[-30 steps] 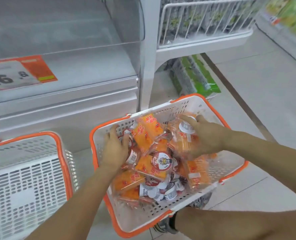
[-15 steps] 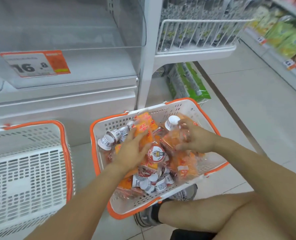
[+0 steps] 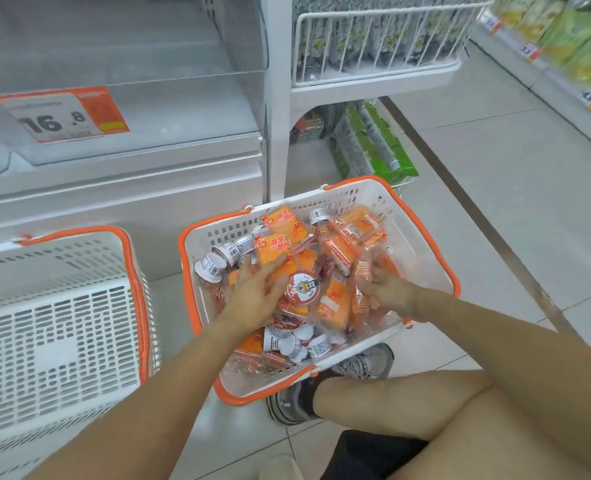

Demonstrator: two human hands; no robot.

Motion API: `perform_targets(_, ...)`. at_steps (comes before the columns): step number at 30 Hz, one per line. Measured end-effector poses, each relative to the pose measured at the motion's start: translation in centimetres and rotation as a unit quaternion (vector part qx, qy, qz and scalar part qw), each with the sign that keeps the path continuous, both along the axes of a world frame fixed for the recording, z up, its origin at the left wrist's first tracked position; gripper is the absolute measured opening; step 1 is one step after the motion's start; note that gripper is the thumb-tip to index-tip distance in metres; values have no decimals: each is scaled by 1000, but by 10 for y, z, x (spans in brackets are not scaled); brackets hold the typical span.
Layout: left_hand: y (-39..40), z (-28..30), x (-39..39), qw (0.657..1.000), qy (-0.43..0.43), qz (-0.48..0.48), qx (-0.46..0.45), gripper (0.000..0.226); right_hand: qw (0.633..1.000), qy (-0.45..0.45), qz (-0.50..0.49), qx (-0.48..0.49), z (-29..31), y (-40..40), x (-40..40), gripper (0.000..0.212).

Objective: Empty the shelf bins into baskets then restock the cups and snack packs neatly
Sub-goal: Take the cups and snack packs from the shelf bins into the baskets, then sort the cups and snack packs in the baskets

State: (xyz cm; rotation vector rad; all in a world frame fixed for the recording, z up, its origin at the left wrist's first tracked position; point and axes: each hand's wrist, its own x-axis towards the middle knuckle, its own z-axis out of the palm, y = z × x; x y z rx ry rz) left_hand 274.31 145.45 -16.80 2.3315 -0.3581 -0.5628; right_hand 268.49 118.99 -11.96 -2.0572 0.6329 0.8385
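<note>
Left hand (image 3: pixel 252 296) is lying spread on orange snack packs (image 3: pixel 280 252) in the filled basket (image 3: pixel 422 233); right hand (image 3: pixel 387 289) is curling into clear wrappers, its grip unclear. Sorting for restocking seems underway; next, lifting packs toward the bare shelf bin (image 3: pixel 169 109).

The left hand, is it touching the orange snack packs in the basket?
Touching. The head view shows the left hand lying flat on the orange snack packs in the basket, fingers spread over them.
</note>
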Motion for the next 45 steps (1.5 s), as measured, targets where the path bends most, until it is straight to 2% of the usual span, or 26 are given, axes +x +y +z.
perform_targets(4,17,-11,-2,997,36,-2,-64,52,998,1,21,58,-16,29,-3,82)
perform_targets(7,38,-19,-6,999,16,-27,-25,51,996,-3,-1,89,-33,35,-3,100)
perform_targets(10,56,-16,-9,998,-10,-53,-8,64,995,-11,-6,100,-41,45,-2,85)
perform_targets(15,65,-17,-5,993,-40,-88,65,70,994,7,8,107,-37,65,-2,88)
perform_targets(20,88,-15,-4,997,-41,-56,46,66,995,11,7,100,-32,92,-4,90)
perform_targets(23,108,-11,-5,998,-42,-42,19,56,993,-2,-5,118,-32,114,-7,115)
perform_targets(26,122,-6,-8,999,-35,-21,-2,51,997,-61,-4,40,-40,140,-12,138)
perform_targets(28,126,-3,-10,1000,-15,9,-24,49,996,-90,-25,0,-44,152,-15,144)
perform_targets(31,119,5,-9,991,16,90,-97,42,996,-89,-24,-8,-39,150,-11,124)
perform_targets(35,101,9,2,969,-26,213,-121,22,999,-27,7,23,-13,122,-1,106)
perform_targets(39,95,21,4,938,12,284,-200,49,990,33,22,133,26,91,14,82)
perform_targets(43,109,25,3,900,120,335,-251,61,962,5,-16,272,53,78,23,51)
perform_targets(45,115,28,4,886,168,343,-265,59,951,-17,-30,308,58,80,26,50)
